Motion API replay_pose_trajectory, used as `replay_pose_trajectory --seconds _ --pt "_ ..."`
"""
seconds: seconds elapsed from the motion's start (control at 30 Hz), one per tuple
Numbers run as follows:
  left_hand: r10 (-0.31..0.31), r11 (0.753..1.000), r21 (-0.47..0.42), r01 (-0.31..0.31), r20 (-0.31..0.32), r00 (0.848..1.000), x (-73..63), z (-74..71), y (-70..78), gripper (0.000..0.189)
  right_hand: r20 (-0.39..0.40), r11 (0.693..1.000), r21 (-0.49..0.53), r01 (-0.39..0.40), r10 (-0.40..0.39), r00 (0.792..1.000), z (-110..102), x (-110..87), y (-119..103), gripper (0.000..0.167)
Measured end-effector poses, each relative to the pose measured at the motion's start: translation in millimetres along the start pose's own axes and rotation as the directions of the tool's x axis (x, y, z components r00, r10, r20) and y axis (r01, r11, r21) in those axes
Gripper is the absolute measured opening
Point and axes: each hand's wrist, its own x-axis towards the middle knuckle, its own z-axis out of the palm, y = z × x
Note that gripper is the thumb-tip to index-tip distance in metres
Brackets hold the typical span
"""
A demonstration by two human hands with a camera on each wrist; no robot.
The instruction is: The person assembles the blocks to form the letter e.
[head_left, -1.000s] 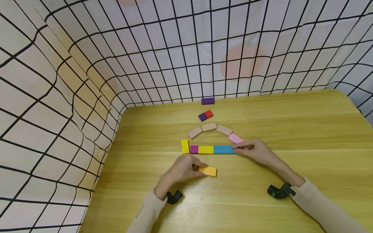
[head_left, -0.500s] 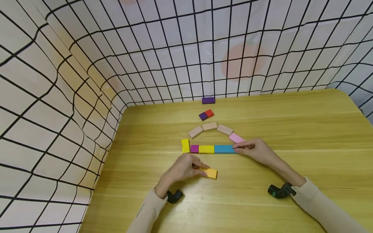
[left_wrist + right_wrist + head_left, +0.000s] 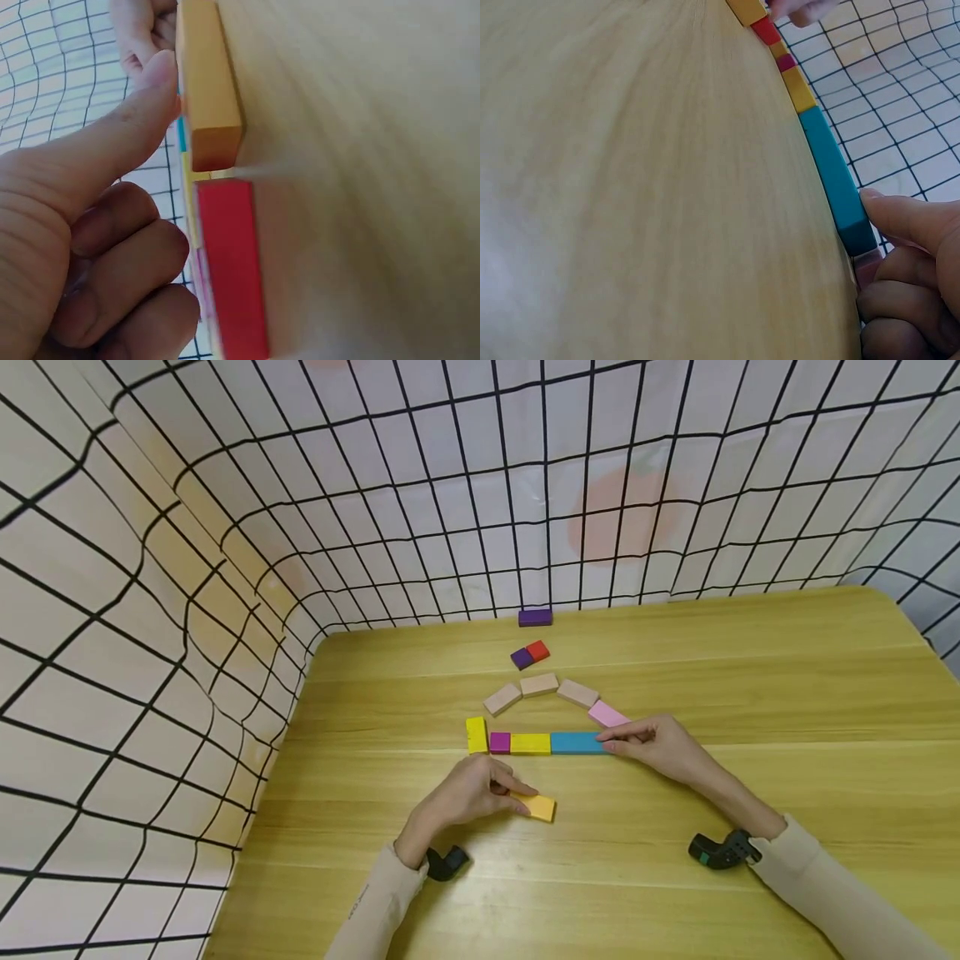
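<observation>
My left hand (image 3: 468,789) pinches an orange block (image 3: 542,807) between thumb and index finger, low over the wooden table. In the left wrist view a red block (image 3: 232,270) lies just behind the orange one, with a narrow gap between them; the head view mostly hides it under the hand. My right hand (image 3: 660,747) grips the right end of a long blue block (image 3: 577,743) with thumb and index finger. That block lines up end to end with a yellow block (image 3: 530,744) and a small magenta block (image 3: 500,743). A pink block (image 3: 608,714) sits just beyond the right fingers.
An upright yellow block (image 3: 476,736) stands left of the row. Several beige blocks (image 3: 538,685) form an arc behind it. Farther back lie a red block (image 3: 537,650), a small purple block (image 3: 522,658) and a longer purple block (image 3: 535,617). Black wire mesh (image 3: 480,527) borders the table.
The orange block has turned slightly, its right end swinging toward the person, and shifted a little within the left fingers. My right hand stays on the blue block.
</observation>
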Motion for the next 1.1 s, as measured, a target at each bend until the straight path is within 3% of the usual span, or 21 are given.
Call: replay_pose_trajectory --seconds 0.13,0.23,0.37,0.47,0.6,0.77,0.9,1.1 --pt "-0.002 1.0 -0.018 0.001 -0.048 0.999 7.5 -11.2 0.6 0.02 -0.004 1.0 0.009 -0.003 0.003 1.0 -1 -0.5 2 0.018" --pt "-0.01 1.0 -0.012 0.008 -0.136 0.991 21.5 -28.5 0.3 0.02 -0.007 1.0 0.017 -0.001 0.001 1.0 -3 -1.8 4 0.018" --pt "-0.015 0.999 0.041 0.029 -0.3 0.954 55.3 -61.0 -8.5 0.026 -0.006 1.0 0.022 0.007 -0.006 1.0 -4 -3.0 4 0.019" --pt "-0.042 0.997 0.043 0.063 -0.384 0.922 85.7 -84.5 -21.7 0.028 -0.006 1.0 0.022 0.011 -0.011 1.0 -3 -3.3 2 0.019" --pt "-0.107 0.994 -0.029 0.104 -0.394 0.913 119.6 -104.0 -43.5 0.03 -0.008 1.0 0.027 0.002 -0.002 1.0 0 -3.2 -1 0.019" --pt "-0.133 0.989 -0.102 0.102 -0.368 0.92 154.0 -113.2 -66.0 0.029 -0.013 0.999 0.031 -0.016 0.016 1.0 2 -3.7 -1 0.018" --pt "-0.187 0.979 -0.143 0.144 -0.353 0.917 172.9 -116.8 -76.0 0.029 -0.002 0.999 0.046 -0.023 0.023 1.0 3 -3.0 -1 0.018" --pt "-0.252 0.967 -0.102 0.231 -0.301 0.92 197.0 -117.8 -79.5 0.029 0.009 0.997 0.067 -0.028 0.027 1.0 0 -4.5 0 0.018"
